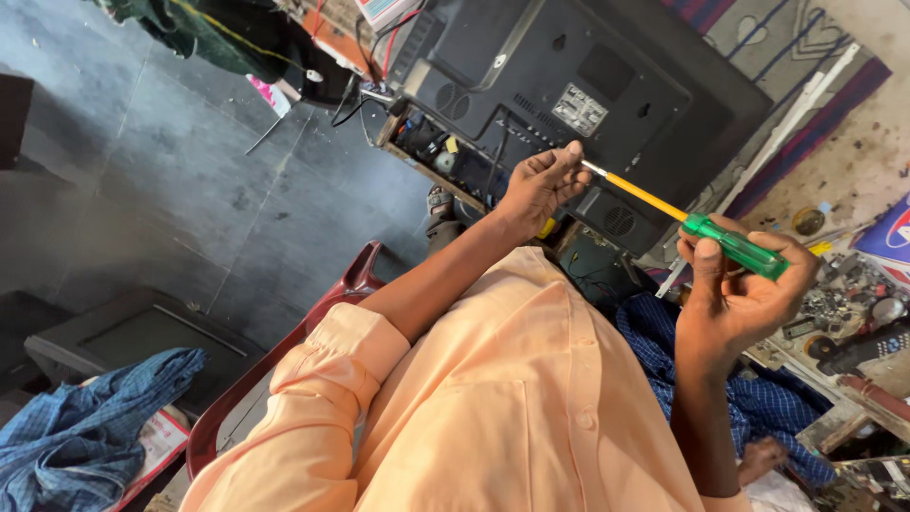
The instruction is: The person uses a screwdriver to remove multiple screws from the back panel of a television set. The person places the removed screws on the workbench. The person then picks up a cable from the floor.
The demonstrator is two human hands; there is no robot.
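My right hand (735, 299) grips the green transparent handle of a screwdriver (735, 246) with a yellow shaft. The shaft runs up and left to my left hand (542, 185), whose fingertips pinch the metal tip. Both hands are raised in front of the black back panel of a television (607, 85) that lies tilted on the workbench. My peach shirt sleeves fill the lower middle of the view.
A cluttered bench at the right holds small metal parts (834, 303) and a remote control (867, 346). A dark red plastic chair (284, 351) is beneath me. A blue checked cloth (85, 427) lies on another dark television (123, 341) at lower left. The floor is grey.
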